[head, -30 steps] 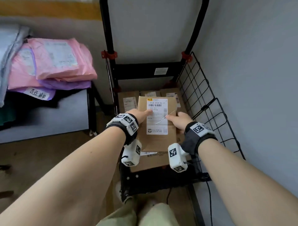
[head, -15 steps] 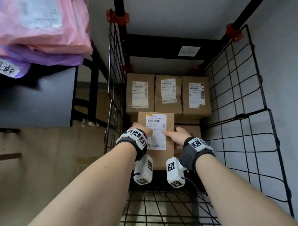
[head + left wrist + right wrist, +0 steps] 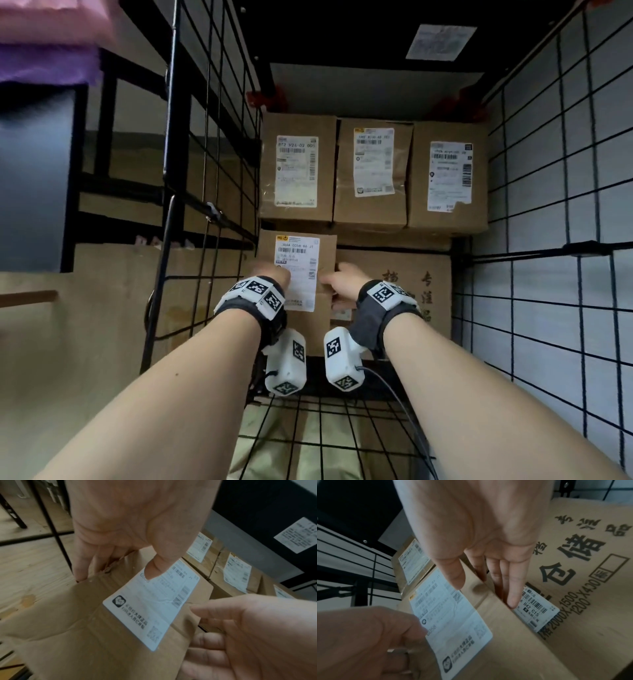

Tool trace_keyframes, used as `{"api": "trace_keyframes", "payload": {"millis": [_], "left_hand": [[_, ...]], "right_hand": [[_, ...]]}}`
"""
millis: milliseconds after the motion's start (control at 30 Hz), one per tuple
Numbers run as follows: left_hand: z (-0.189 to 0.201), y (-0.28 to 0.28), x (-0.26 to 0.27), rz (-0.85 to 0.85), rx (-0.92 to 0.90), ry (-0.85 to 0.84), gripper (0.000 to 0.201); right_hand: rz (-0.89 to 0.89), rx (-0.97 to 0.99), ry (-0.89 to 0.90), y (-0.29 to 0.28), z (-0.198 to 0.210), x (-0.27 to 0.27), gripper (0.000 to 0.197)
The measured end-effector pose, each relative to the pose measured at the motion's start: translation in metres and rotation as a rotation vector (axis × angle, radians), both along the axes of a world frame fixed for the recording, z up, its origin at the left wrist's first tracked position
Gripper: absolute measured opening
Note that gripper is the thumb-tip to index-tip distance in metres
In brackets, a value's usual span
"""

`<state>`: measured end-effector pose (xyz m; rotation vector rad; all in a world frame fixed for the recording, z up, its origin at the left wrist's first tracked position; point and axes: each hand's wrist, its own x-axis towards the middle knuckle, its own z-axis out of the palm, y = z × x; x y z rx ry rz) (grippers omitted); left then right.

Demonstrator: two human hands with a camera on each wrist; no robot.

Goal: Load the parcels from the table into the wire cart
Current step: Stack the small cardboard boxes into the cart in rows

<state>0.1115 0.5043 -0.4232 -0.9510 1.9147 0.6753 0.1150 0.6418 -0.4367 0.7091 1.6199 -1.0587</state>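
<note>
We are holding a brown parcel [image 3: 297, 274] with both hands inside the wire cart [image 3: 548, 240], at about 6 o'clock from the row of three parcels [image 3: 373, 174] already lined up against the cart's far end. Our left hand [image 3: 130, 524] is clamped on the parcel's left edge: the thumb is pressing on the white label [image 3: 152, 601] while the fingers [image 3: 80, 566] are wrapping down over the side, next to the cart's left wire wall. Our right hand [image 3: 481, 531] is gripping the right edge, the thumb lying on top near the label's corner and the fingers [image 3: 511, 588] reaching straight down into the gap between this parcel and a large printed carton [image 3: 590, 568] at its 3 o'clock. The fingertips are touching a small barcode sticker [image 3: 537, 612] on that carton. The parcel is sitting level with its label facing up; we cannot tell whether its underside is resting on anything yet. At 10 o'clock, outside the cart, pink and purple bags [image 3: 51, 44] are lying on a dark table [image 3: 34, 171], blurred at the picture's edge.
</note>
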Motion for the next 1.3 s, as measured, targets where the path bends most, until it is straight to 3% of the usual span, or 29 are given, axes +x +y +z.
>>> {"api": "trace_keyframes", "payload": {"millis": [233,333,500,633,833,1000,1300], "left_hand": [[-0.007,-0.005,0.001,0.043,0.005,0.073,0.021],[-0.006,-0.005,-0.001,0.072,-0.04,0.125,0.017],[-0.003,0.002,-0.008,0.096,-0.092,0.22,0.039],[-0.006,0.002,-0.004,0.064,-0.103,0.22,0.038],[-0.006,0.0,-0.001,0.068,-0.09,0.226,0.037],[0.005,-0.001,-0.003,0.03,-0.109,0.213,0.04],[0.066,0.009,-0.021,-0.2,-0.073,0.274,0.045]], "right_hand": [[-0.053,-0.037,-0.022,0.006,-0.004,-0.012,0.032],[-0.09,-0.055,-0.026,0.005,-0.004,-0.015,0.037],[-0.074,-0.043,-0.022,0.004,-0.003,-0.021,0.046],[-0.077,-0.022,-0.021,0.01,-0.001,-0.024,0.056],[-0.062,0.006,0.013,0.01,0.004,-0.022,0.053],[0.086,0.097,0.127,0.012,0.012,-0.029,0.047],[0.269,0.214,0.307,0.022,0.087,-0.045,0.043]]}}
